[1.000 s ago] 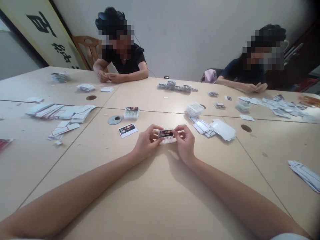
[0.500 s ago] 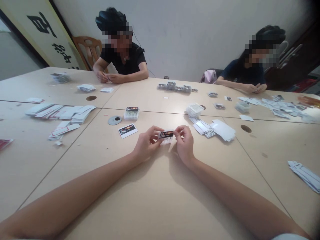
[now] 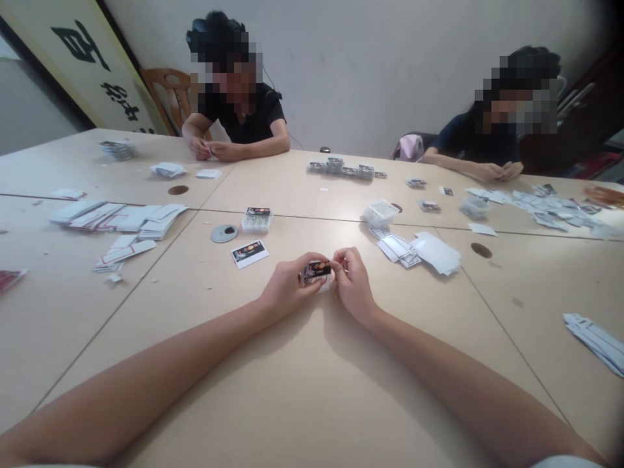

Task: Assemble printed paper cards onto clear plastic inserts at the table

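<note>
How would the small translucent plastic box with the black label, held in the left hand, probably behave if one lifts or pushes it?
The box is probably stiff: it shows no visible bending in the left hand. It may be light, as a simple pinch grip holds it. Its rectangular shape suggests that it would slide rather than roll.

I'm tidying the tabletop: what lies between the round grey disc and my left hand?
In the head view, a black-printed white card lies between the grey disc and your left hand.
</note>
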Motion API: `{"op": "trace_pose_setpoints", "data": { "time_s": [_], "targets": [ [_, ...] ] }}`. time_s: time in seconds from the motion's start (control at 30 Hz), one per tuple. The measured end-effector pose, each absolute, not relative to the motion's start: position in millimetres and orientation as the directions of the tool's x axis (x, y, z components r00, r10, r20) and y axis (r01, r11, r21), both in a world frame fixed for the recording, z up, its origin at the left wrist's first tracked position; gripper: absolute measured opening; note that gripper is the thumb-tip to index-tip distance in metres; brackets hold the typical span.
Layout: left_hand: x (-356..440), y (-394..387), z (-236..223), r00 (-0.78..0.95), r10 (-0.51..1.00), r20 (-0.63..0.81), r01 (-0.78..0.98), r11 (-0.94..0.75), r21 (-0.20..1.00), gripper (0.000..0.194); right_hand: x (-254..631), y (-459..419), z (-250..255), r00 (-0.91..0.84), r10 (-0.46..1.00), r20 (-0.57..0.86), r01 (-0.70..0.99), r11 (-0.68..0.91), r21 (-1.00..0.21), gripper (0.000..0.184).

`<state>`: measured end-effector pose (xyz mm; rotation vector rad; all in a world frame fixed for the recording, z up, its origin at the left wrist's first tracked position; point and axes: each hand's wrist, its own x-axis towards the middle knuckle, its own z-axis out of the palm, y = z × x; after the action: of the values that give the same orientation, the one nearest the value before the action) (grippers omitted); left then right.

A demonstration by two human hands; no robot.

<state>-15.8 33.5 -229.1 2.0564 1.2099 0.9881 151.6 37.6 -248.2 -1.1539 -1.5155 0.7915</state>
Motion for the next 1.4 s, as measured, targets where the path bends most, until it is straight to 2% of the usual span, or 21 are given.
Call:
{"op": "trace_pose_setpoints", "data": {
  "time_s": [0.2, 0.33, 0.47, 0.8, 1.03, 1.2, 1.4],
  "targets": [
    [-14.4, 31.4, -227.7, 0.329, 0.872, 0.362, 0.49, -0.485, 0.724, 0.03, 150.6, 34.3, -245.7, 0.001, 0.921, 0.389, 0.294, 0.371, -0.881, 0.01],
    [-15.7, 33.2, -228.5, 0.327, 0.87, 0.369, 0.491, -0.49, 0.72, 0.029, 150.4, 31.6, -246.8, 0.063, 0.922, 0.381, 0.217, 0.36, -0.907, 0.005],
    [-16.6, 34.8, -228.5, 0.269, 0.894, 0.358, 0.499, -0.447, 0.742, 0.03, 150.4, 31.1, -248.0, 0.097, 0.92, 0.381, 0.193, 0.358, -0.913, 0.015],
    [-16.8, 35.0, -232.8, 0.311, 0.852, 0.422, 0.487, -0.524, 0.699, 0.032, 150.0, 34.0, -248.6, 0.052, 0.914, 0.403, 0.166, 0.39, -0.906, 0.007],
    [-15.8, 34.4, -232.4, 0.311, 0.842, 0.441, 0.474, -0.54, 0.696, 0.03, 150.4, 29.5, -244.4, 0.074, 0.936, 0.343, 0.119, 0.333, -0.935, 0.015],
    [-16.4, 35.6, -233.1, 0.316, 0.841, 0.439, 0.482, -0.541, 0.689, 0.029, 150.6, 30.8, -244.2, 0.053, 0.916, 0.398, 0.178, 0.384, -0.906, 0.009],
    [-15.9, 33.4, -233.9, 0.305, 0.826, 0.474, 0.501, -0.563, 0.657, 0.03, 150.1, 30.9, -243.1, 0.019, 0.92, 0.391, 0.159, 0.384, -0.91, 0.011]
  ]
}}
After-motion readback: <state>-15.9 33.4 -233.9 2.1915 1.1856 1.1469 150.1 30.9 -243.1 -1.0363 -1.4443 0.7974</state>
